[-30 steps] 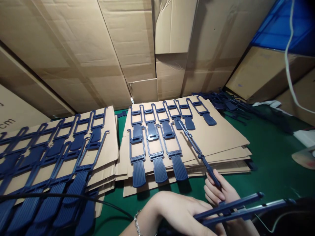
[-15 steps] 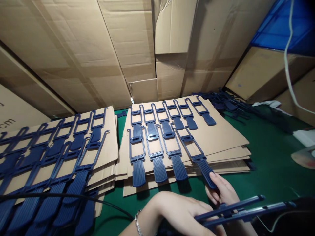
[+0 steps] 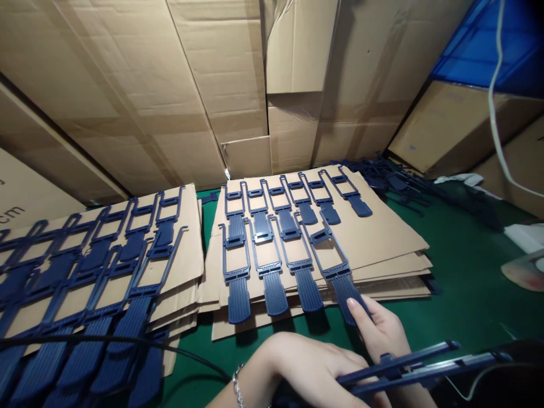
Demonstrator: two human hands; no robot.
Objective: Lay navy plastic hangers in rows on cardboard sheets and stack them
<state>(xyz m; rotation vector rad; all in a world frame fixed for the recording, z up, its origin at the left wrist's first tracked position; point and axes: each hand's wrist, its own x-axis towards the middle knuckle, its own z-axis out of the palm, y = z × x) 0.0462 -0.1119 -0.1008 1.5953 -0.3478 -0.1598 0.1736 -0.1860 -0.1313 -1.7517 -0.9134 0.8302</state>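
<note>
My right hand [image 3: 382,328] pinches the ribbed tab of a dark blue plastic frame [image 3: 340,283], thumb on top. The frame's far end lies on the cardboard, its small sliding crosspiece tilted. My left hand [image 3: 310,362], with a chain bracelet at the wrist, is closed on another long blue plastic frame [image 3: 425,365]. That piece sticks out to the right, in front of my right forearm; the left fingers are partly hidden. Beside the right-hand frame, similar frames [image 3: 272,277] lie in a row, tabs over the near edge of the cardboard sheets [image 3: 374,238].
More blue frames cover a second cardboard stack [image 3: 182,266] at left. Loose blue parts [image 3: 395,178] are heaped at the back right on the green table [image 3: 459,266]. A black cable [image 3: 127,339] crosses the lower left. Cardboard boxes [image 3: 204,73] stand behind.
The frame in my right hand has turned slightly, its tab shifting left, and its crosspiece now sits askew. My right thumb has moved left along with it. The left hand stays almost in place.
</note>
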